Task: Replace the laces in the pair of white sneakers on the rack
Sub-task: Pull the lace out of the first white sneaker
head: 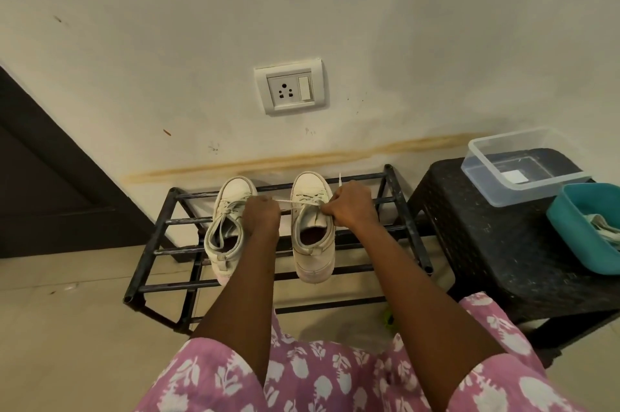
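Note:
Two white sneakers stand side by side on the black metal rack [157, 223], toes toward the wall. The left sneaker [224, 233] has a lace threaded and loosely tied. The right sneaker [312, 237] has a white lace [295, 203] stretched sideways across its eyelets. My left hand [261, 212] grips one end of that lace, between the two shoes. My right hand [345, 205] pinches the other end at the shoe's right side, and the lace tip sticks up above its knuckles.
A black plastic stool [486, 244] stands right of the rack. On it sit a clear plastic box [483, 190] and a teal tub [567, 230] holding pale laces or cloth. A wall socket [290, 86] is above the rack. A dark door [50, 176] is at left.

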